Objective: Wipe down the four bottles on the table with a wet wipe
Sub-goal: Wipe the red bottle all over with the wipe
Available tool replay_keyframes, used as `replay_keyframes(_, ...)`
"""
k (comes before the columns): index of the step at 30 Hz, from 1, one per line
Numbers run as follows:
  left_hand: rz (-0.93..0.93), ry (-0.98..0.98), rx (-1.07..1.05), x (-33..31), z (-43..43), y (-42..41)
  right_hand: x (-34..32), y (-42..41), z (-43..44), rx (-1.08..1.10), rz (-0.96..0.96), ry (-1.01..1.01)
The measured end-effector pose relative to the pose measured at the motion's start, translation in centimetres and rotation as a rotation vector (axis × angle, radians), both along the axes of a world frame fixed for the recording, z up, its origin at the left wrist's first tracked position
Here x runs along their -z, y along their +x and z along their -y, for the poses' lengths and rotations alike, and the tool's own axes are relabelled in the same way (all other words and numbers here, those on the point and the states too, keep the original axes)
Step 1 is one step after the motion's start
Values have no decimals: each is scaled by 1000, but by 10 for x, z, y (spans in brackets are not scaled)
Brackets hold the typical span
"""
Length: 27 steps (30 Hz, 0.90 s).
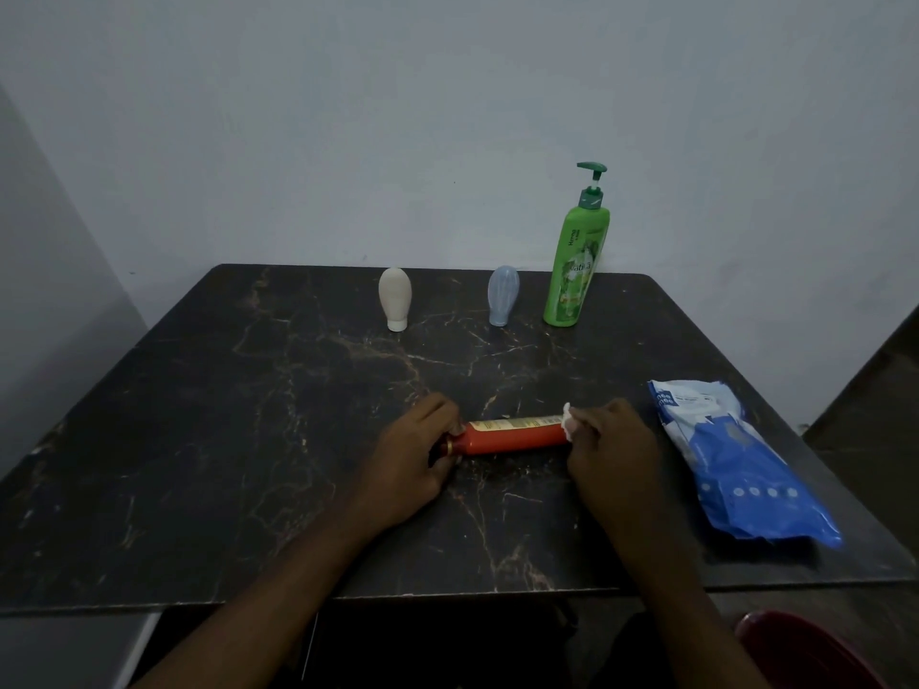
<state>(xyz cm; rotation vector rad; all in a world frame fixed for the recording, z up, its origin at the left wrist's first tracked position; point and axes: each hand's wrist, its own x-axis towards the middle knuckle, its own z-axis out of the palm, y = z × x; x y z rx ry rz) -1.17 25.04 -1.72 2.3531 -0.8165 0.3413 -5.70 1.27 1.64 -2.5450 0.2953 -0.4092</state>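
A red bottle (512,436) lies on its side on the dark marble table (248,440), near the front middle. My left hand (415,457) grips its capped left end. My right hand (614,447) holds a white wet wipe (717,424) pressed against the bottle's right end. Along the far edge stand a beige squeeze bottle (395,297) upside down on its white cap, a pale blue squeeze bottle (503,295) likewise inverted, and a tall green pump bottle (577,261).
A blue and white pack of wet wipes (746,464) lies on the table's right side, close to my right hand. A red chair edge (805,648) shows below the table at bottom right. A plain wall stands behind the table.
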Motion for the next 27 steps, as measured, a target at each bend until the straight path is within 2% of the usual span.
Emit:
replay_keyframes(6, 13, 11, 1, -4, 1, -3, -4, -11, -74, -274, 39, -55)
replay_keyframes(9, 10, -25, 16, -5, 0, -3, 8, -11, -89, -335, 89, -113)
replay_keyframes(15, -8, -105, -10, -3, -2, 0, 13, -2, -39, -260, 133, -174)
replay_keyframes(17, -40, -164, -23, -3, -2, 2, 13, 1, -11, -158, 176, -70)
replay_keyframes(20, -126, -272, -61, -6, -3, 3, 22, 13, 23, -49, 49, -36)
replay_keyframes(23, -221, -352, -113, -10, -5, 3, 28, 22, 30, -53, -11, -11)
replay_keyframes(27, -321, -553, -148, -14, -9, 6, 16, 21, 17, -42, 100, 178)
